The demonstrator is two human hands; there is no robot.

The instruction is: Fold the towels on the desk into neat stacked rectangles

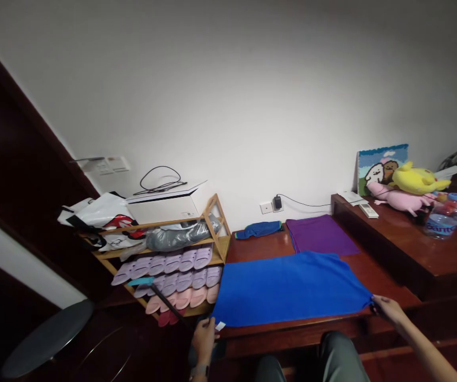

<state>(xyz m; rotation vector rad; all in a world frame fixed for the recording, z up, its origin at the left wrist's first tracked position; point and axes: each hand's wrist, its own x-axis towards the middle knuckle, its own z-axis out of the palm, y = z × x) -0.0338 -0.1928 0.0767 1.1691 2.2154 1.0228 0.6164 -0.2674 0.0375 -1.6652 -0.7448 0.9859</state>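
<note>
A bright blue cloth point(287, 289) is spread over the reddish-brown wooden surface point(260, 252), its near edge along the front of the wood. My left hand point(205, 337) pinches its near left corner, beside a small white tag. At the right end, my right hand point(387, 309) has its fingers closed on the other near corner. Behind the blue cloth lies a folded purple cloth point(321, 235), partly covered at its front edge. A dark blue bundle point(259, 229) rests to the left of the purple cloth, near the wall.
On the left stands a wooden rack point(222, 248) with several slippers, bags and a white box point(164, 207). A raised cabinet point(407, 245) on the right carries plush toys, a remote point(369, 211) and a plastic bottle point(443, 217). A round stool point(49, 337) is at lower left.
</note>
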